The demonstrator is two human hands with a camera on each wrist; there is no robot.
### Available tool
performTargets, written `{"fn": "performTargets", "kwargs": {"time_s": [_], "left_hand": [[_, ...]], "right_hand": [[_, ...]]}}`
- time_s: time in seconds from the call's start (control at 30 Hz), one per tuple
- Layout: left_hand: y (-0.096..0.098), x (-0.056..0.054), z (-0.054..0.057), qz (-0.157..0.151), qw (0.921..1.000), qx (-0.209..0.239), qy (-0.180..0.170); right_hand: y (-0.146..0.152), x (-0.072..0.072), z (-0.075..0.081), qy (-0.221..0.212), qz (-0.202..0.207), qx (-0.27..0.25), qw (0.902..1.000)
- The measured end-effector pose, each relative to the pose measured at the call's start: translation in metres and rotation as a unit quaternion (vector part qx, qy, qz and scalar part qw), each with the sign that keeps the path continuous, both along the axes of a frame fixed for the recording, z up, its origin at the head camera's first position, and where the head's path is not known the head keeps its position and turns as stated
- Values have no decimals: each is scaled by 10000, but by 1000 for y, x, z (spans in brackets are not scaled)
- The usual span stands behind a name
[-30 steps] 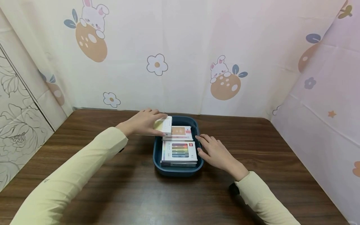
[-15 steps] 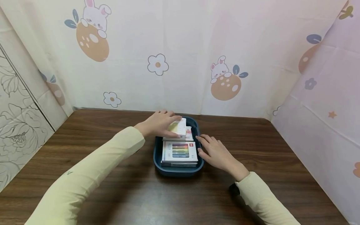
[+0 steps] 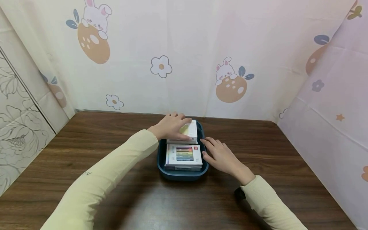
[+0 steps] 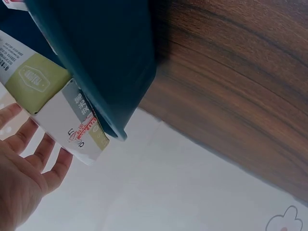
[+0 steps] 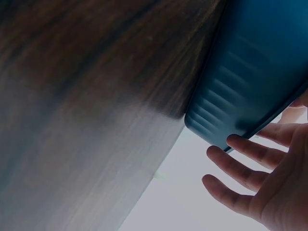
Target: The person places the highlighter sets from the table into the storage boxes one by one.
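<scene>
My left hand [image 3: 172,126] holds a white box with a yellow-green panel [image 3: 190,130] between thumb and fingers, at the far end of a dark blue plastic bin [image 3: 184,175]. The left wrist view shows the fingers along the side of this box [image 4: 65,120], which sits by the bin's rim. Another box lies beneath it, mostly covered. In the near half of the bin lies a white box with a window of coloured sticks [image 3: 184,156]. At the bin's right side, my right hand [image 3: 221,156] touches the rim with relaxed fingers.
The bin stands on a dark brown wooden table [image 3: 184,204], towards its back edge. A pale curtain [image 3: 189,41] printed with rabbits and flowers hangs behind and on the right.
My left hand has moved right with the white and yellow-green box, from the bin's left edge to over the far box, which it now covers. The right hand has stayed still.
</scene>
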State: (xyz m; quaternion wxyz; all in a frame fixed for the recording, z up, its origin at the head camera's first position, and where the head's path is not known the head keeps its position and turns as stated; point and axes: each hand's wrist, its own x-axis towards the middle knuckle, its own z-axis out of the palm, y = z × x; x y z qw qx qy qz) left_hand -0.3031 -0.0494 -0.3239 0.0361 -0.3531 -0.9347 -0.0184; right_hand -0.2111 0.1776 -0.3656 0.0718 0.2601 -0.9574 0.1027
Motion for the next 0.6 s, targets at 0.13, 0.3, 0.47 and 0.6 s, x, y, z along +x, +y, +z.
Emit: {"fn": "performTargets", "kwargs": {"time_s": [0.13, 0.3, 0.47, 0.6], "left_hand": [[2, -1, -3, -5, 10000, 7, -62], [5, -3, -10, 14, 9999, -137, -92], [8, -5, -18, 49, 9995, -270, -148], [10, -6, -22, 90, 9993, -319, -197]], "right_hand": [[-1, 0, 0, -44, -37, -2, 10000], [-1, -1, 0, -84, -62, 30, 9999], [-1, -1, 0, -54, -40, 26, 10000], [-1, -1, -1, -26, -18, 7, 10000]]}}
